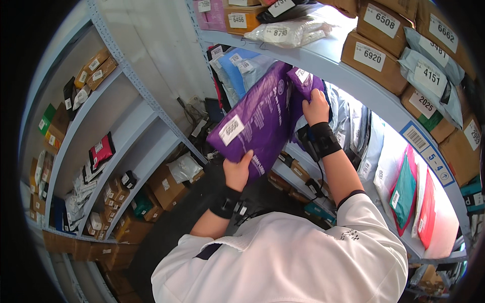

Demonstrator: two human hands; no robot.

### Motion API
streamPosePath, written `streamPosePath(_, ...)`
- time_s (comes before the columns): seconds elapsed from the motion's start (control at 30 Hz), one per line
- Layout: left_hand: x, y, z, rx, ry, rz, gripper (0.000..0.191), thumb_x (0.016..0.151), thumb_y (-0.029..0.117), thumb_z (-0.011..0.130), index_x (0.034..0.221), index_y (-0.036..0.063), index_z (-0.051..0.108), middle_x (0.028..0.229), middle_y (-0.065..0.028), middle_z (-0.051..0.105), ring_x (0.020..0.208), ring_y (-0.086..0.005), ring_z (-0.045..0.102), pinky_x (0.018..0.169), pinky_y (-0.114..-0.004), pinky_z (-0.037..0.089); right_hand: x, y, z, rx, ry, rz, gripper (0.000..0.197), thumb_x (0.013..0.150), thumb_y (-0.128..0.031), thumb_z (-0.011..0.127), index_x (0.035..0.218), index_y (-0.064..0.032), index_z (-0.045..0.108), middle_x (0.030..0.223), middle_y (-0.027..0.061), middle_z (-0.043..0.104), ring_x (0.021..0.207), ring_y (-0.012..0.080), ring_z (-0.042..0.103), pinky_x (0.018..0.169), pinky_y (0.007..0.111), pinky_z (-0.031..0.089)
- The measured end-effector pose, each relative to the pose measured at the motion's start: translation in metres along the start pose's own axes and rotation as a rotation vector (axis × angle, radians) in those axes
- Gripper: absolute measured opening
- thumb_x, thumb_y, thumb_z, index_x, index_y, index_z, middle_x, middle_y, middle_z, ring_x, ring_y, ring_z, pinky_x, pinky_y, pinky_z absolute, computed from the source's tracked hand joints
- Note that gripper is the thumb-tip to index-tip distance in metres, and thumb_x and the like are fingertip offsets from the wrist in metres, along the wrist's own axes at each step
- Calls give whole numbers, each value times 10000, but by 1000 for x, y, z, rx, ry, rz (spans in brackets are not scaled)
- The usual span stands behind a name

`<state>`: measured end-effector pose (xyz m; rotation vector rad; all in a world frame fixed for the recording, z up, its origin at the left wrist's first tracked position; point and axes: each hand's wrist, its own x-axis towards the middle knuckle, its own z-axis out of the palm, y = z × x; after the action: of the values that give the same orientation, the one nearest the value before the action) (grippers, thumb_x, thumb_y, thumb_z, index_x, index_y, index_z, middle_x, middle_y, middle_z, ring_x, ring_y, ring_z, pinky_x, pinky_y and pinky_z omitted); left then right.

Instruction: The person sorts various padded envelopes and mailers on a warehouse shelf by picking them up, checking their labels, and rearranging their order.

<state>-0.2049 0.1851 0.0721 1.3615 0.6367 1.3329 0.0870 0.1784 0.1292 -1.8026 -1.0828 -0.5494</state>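
Observation:
My left hand grips the lower edge of a large purple plastic mailer bag, thumb on top. The bag is tilted and bears a white label and pale printing. My right hand is closed around the edge of a smaller purple plastic parcel, which also has a white label. This parcel is beside the upper right of the large bag. Behind both stand blue and grey mailer bags in the shelf. Black bands wrap both my wrists.
A shelf edge runs above my hands, with cardboard boxes and poly mailers on it. Upright mailers, including a teal one, fill the bay at right. Another shelving rack holds parcels at left. Cables hang by the wall.

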Motion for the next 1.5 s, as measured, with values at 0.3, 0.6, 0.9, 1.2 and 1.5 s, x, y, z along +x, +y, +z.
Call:
streamPosePath(0.3, 97, -64, 127, -231, -163, -71, 279, 846, 33, 674, 1102, -68, 625, 1038, -82, 694, 897, -170, 627, 836, -306, 471, 1, 16, -36, -55, 62, 40, 219, 721, -81, 660, 843, -24, 487, 861, 190, 548, 796, 422, 585, 691, 492, 495)
streamPosePath(0.6, 179, -133, 146, -286, -112, -182, 318, 850, 9, 652, 1158, -39, 592, 1076, -92, 664, 944, -210, 624, 845, -339, 477, 1, -12, -17, -40, -37, -4, 281, 716, -56, 680, 915, -9, 487, 980, 218, 533, 852, 424, 585, 721, 485, 503)
streamPosePath(0.9, 193, -124, 77, 141, -402, -264, 305, 890, 136, 625, 1160, -4, 600, 1012, -94, 687, 854, -198, 650, 752, -319, 501, 17, -71, 85, -63, -134, -23, 322, 723, -91, 727, 916, -39, 474, 921, 165, 526, 891, 384, 584, 730, 459, 509)
streamPosePath(1.2, 130, -145, 31, 90, -858, -618, 181, 951, 215, 586, 920, 40, 620, 686, -18, 554, 496, -108, 468, 450, -267, 355, -75, -76, -32, -2, 36, -68, 453, 818, -187, 699, 1203, -10, 541, 1202, 196, 564, 1102, 352, 564, 923, 392, 466)
streamPosePath(1.5, -38, -162, 90, 373, -1382, -854, 225, 965, 253, 561, 1017, 47, 637, 738, -11, 589, 584, -112, 535, 529, -267, 432, -225, -36, -223, 18, 5, 663, 192, 901, -194, 647, 905, -2, 657, 679, 81, 642, 593, 156, 598, 577, 291, 463)
